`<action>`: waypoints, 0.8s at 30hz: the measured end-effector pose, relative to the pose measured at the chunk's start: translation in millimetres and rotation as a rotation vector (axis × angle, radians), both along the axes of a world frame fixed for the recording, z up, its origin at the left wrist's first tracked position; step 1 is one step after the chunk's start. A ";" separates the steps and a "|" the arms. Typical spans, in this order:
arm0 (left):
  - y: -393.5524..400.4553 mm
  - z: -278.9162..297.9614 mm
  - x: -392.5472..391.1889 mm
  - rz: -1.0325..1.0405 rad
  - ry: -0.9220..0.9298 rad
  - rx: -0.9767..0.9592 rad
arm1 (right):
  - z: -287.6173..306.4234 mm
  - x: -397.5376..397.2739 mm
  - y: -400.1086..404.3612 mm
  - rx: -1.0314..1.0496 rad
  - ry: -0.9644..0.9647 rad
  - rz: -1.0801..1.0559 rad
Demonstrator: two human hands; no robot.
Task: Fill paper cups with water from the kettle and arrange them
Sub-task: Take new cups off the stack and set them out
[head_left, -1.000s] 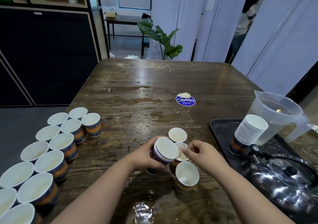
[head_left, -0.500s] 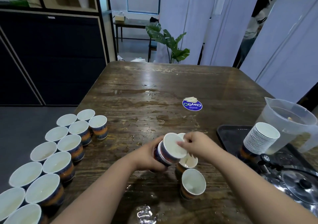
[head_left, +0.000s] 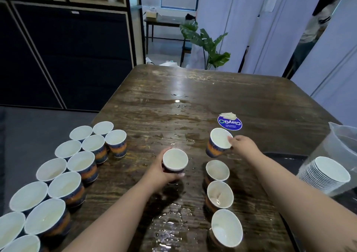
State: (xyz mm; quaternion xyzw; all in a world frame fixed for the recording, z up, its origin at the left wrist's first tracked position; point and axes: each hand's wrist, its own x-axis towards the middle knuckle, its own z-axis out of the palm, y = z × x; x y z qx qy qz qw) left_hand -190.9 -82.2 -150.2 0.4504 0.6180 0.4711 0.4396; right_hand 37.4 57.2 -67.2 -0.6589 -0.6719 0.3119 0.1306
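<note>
Left of the left hand, which gripped a cup, stood many filled cups. The right hand pinched another cup by its rim; three empties below it and the stack awaited water, I judged

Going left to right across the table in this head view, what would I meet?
Cluster of filled cups → left hand gripping a cup → right hand holding a cup → stack of empty cups → plastic jug.

Both bare forearms reach forward; the left hand has fingers and thumb curled in a grip, palm turned right; the right hand, farther out, pinches with its fingertips.
</note>
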 end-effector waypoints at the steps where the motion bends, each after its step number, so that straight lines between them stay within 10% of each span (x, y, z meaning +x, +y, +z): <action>1: 1.4 -1.8 0.6 -0.008 -0.001 -0.015 | -6.7 -1.6 3.3 -0.026 -0.038 0.009; 24: 20.5 -20.3 15.1 -0.095 0.095 -0.104 | -54.0 3.3 2.4 -0.164 -0.072 -0.051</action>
